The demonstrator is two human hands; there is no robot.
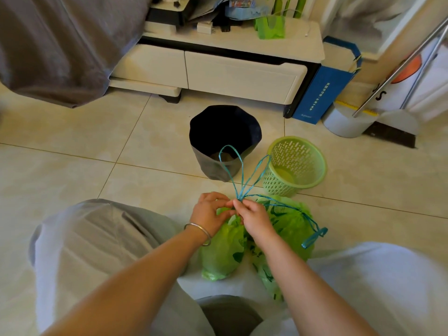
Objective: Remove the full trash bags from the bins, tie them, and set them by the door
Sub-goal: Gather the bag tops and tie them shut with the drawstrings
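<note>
At the far left a grey cloth (60, 44) hangs over the floor (60, 166), out of the way of the work. Nearer, the person squats with both knees spread, which leaves a gap of floor between them where the bags can sit close under the hands.

The left hand (209, 212), with a metal bangle (200, 232) on its wrist, has its fingers curled and pinches the blue drawstring (238, 175) right at the knot. The right hand (254, 218) meets it there, thumb and fingertips pinching the same point. Both hands are pressed close together, likely to hold the crossing tight while the knot is finished. Two loops of the drawstring stand up beyond the hands, away from the person.

Beneath the hands lie two green trash bags: the left bag (224, 253) and the right bag (288, 226), touching each other, the right one already gathered at its neck by its own cord. They seem to be tied together for carrying.

Farther off stand the dark bin (224, 141) and, just right of it, the green mesh bin (297, 163), both without the green bags. Behind them is a white cabinet (230, 69); at the far right a blue paper bag (324, 90) and a broom (392, 127).
</note>
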